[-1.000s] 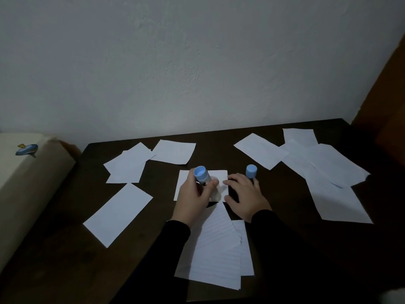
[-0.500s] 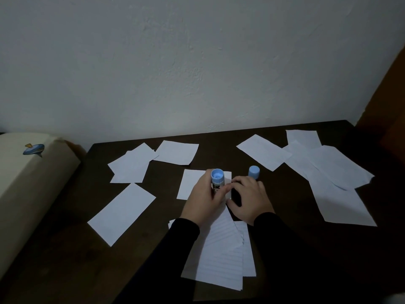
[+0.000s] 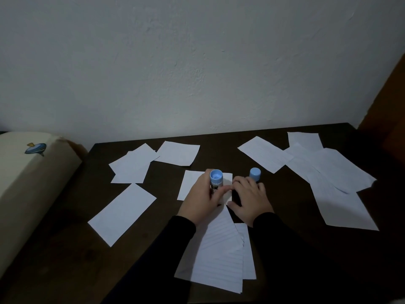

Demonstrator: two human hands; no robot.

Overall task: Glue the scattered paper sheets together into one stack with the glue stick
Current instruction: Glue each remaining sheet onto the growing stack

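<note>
My left hand [image 3: 202, 197] grips an upright glue stick [image 3: 216, 178] with a blue end, held over a small white sheet [image 3: 190, 185] in the table's middle. My right hand [image 3: 249, 199] rests palm down beside it, fingers spread on the sheet's right edge and the table. A blue cap [image 3: 255, 174] stands just beyond the right hand's fingers. A stack of lined sheets [image 3: 219, 257] lies near me under both wrists. Loose white sheets are scattered at the left [image 3: 122, 212], back left [image 3: 131, 166], back [image 3: 178, 153] and right [image 3: 341, 194].
The dark wooden table [image 3: 65, 260] stands against a white wall. A beige cushioned piece [image 3: 24, 178] with a small blue print lies along the left edge. Brown furniture [image 3: 390, 119] rises at the right corner.
My left hand has carried the glue stick rightward, close to my right hand's fingertips, and stood it more upright. The right hand has stayed in place.
</note>
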